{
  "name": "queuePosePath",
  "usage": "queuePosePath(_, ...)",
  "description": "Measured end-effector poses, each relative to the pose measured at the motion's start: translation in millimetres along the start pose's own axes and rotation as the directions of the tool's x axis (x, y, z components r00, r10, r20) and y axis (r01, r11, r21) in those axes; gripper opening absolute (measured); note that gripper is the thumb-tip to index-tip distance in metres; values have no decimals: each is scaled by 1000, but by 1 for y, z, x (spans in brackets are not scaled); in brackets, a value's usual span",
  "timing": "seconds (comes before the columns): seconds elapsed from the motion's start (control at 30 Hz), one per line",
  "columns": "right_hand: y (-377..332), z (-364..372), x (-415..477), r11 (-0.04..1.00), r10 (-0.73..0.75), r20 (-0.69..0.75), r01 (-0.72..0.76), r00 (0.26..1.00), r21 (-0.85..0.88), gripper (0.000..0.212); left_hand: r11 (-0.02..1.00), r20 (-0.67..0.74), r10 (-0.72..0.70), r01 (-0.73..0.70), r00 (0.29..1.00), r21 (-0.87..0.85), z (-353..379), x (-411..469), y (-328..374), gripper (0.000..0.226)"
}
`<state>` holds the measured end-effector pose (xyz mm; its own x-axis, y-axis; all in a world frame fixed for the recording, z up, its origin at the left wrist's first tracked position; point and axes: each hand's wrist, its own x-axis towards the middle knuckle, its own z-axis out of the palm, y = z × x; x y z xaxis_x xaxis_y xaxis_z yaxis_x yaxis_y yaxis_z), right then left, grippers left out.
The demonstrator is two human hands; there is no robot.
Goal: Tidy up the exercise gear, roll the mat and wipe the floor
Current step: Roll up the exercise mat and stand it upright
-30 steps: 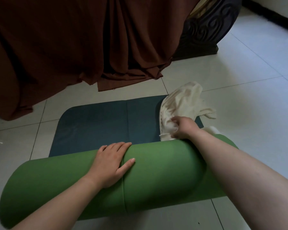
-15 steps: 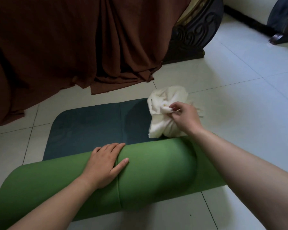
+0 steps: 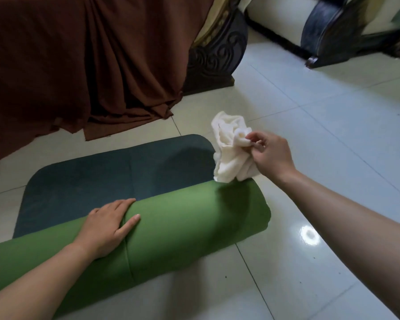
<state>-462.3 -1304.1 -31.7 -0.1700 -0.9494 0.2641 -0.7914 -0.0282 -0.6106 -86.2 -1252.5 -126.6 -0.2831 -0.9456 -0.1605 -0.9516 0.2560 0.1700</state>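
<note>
A green exercise mat (image 3: pixel 185 225) lies mostly rolled across the tiled floor, its dark blue inner face (image 3: pixel 106 172) still flat beyond the roll. My left hand (image 3: pixel 106 225) rests flat on top of the roll, fingers spread. My right hand (image 3: pixel 268 155) pinches a crumpled white cloth (image 3: pixel 231 148) and holds it lifted off the floor, just above the roll's right end.
A brown draped cover (image 3: pixel 79 65) hangs to the floor behind the mat. A dark carved furniture leg (image 3: pixel 215 54) stands beside it, and another dark piece (image 3: pixel 346 28) stands at the far right. Glossy white tiles (image 3: pixel 333 135) spread to the right.
My right hand has gathered the white cloth off the mat's flat end and lifted it up and to the right. My left hand has stayed on the roll.
</note>
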Motion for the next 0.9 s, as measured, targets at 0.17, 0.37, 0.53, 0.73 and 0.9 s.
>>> queuePosePath(0.17, 24, -1, -5, 994, 47, 110, -36, 993, -101, 22, 1000, 0, 2, -2, 1000, 16, -1, -2, 5, 100)
queuePosePath(0.37, -2, 31, -7, 984, -39, 305, 90, 951, -153, 45, 999, 29, -23, 22, 999, 39, -8, -8, 11, 91)
queuePosePath(0.53, -18, 56, -24, 927, -175, 488, 311, 855, -211, 51, 999, 7, -32, 31, 999, 30, -7, -13, 9, 99)
queuePosePath(0.73, 20, 40, -33, 907, -16, 518, 230, 855, -353, 44, 999, -9, -32, 32, 999, 43, -7, -14, 11, 92)
queuePosePath(0.9, 32, 25, -30, 941, -117, 443, 242, 889, -238, 19, 999, -26, -31, 31, 999, 24, -5, -16, 13, 86)
